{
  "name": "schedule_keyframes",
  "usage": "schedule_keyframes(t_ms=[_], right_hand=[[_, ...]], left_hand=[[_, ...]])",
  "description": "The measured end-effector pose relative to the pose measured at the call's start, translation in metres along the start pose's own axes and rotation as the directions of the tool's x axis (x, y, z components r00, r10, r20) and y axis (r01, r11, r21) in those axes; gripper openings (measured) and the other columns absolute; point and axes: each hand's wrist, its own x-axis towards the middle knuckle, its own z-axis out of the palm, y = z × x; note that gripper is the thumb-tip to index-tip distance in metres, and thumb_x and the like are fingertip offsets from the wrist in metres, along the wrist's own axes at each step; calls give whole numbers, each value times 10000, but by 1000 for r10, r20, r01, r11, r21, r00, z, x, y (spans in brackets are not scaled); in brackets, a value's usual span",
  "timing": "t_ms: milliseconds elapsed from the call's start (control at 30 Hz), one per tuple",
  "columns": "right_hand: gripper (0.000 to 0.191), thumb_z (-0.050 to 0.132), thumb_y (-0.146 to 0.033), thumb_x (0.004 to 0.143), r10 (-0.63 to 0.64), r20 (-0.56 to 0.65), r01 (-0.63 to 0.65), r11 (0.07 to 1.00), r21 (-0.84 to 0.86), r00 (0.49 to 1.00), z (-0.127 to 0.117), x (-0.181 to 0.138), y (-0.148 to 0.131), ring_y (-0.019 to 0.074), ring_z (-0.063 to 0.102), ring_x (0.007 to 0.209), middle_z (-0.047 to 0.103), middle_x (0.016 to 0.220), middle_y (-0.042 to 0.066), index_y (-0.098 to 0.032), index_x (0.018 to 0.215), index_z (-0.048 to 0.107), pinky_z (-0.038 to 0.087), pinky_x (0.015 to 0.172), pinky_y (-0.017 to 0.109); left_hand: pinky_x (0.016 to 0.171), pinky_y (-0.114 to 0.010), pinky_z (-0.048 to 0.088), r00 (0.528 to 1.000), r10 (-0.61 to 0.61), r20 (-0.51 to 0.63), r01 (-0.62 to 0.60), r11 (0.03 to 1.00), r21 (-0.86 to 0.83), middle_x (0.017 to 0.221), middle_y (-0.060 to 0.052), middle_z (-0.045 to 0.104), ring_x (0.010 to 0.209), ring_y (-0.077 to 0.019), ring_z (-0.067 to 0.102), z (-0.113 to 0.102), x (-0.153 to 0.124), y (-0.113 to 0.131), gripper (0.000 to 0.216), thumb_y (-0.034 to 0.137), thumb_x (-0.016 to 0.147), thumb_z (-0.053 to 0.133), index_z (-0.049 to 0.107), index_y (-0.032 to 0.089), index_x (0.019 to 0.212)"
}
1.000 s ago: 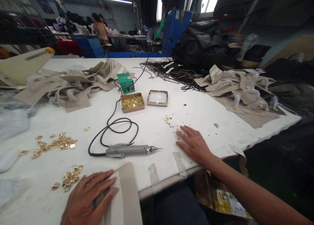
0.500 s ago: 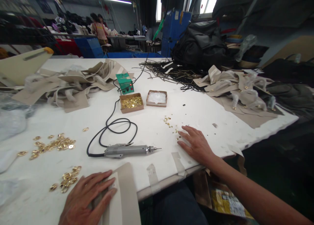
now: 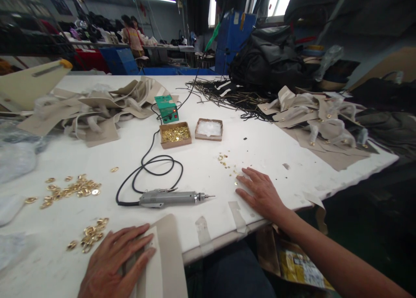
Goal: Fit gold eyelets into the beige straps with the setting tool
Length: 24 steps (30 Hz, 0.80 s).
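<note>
My left hand (image 3: 118,261) lies flat, fingers stretched, on a beige panel (image 3: 169,250) at the table's front edge. My right hand (image 3: 260,192) rests fingers apart on the white table, its fingertips beside a few small gold screws or caps (image 3: 224,160); whether one is under a finger I cannot make out. Between the hands lies a grey electric screwdriver (image 3: 172,198), its bit pointing right and its black cable coiled behind it. Gold oval rings (image 3: 73,189) are scattered on the left, and a smaller heap of gold clasp parts (image 3: 92,233) sits beside my left hand.
A cardboard box of gold pieces (image 3: 175,135) and a box with white filling (image 3: 209,130) stand mid-table, before a green control unit (image 3: 167,108). Beige pieces are piled left (image 3: 104,111) and right (image 3: 318,116). Black cords (image 3: 234,94) lie behind. Another person (image 3: 133,36) is far back.
The view has shifted slightly. My right fingers have moved a little among the small gold pieces, while my left hand stays on the beige panel.
</note>
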Motion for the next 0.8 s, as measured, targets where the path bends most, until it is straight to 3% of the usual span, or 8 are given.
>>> schedule_keyframes(t_ms=[233, 467, 633, 800], right_hand=[[385, 561, -433, 1024, 35, -72, -33, 999, 24, 997, -1, -5, 3, 329, 555, 1370, 627, 1473, 129, -230, 1320, 699, 454, 1109, 523], [331, 583, -426, 1016, 30, -74, -28, 999, 32, 997, 1, -5, 3, 323, 565, 1361, 644, 1450, 119, -231, 1234, 738, 453, 1111, 517], [362, 577, -411, 1018, 30, -68, -29, 999, 24, 997, -1, -1, 4, 322, 561, 1361, 633, 1463, 119, -257, 1319, 709, 449, 1105, 523], [333, 562, -414, 1028, 14, -52, -14, 1000, 0, 999, -3, -1, 3, 317, 555, 1364, 641, 1455, 106, -263, 1269, 734, 442, 1101, 515]], left_hand=[[1209, -625, 375, 1000, 15, -6, -15, 1000, -15, 1278, 4, 766, 1221, -322, 662, 0, -1, 2, 347, 644, 908, 653, 789, 400, 1115], [1215, -620, 365, 1000, 29, -9, -29, 999, -13, 1285, -10, 764, 1212, -324, 664, -1, -1, 1, 336, 625, 913, 656, 796, 385, 1103], [1208, -625, 385, 1000, 13, -17, -13, 1000, -5, 1263, -16, 773, 1207, -324, 674, -2, 0, 3, 386, 670, 917, 619, 807, 376, 1083], [1225, -612, 377, 1000, -18, 4, 18, 1000, -1, 1270, -31, 775, 1220, -320, 664, -1, 0, 3, 445, 704, 918, 588, 817, 355, 1071]])
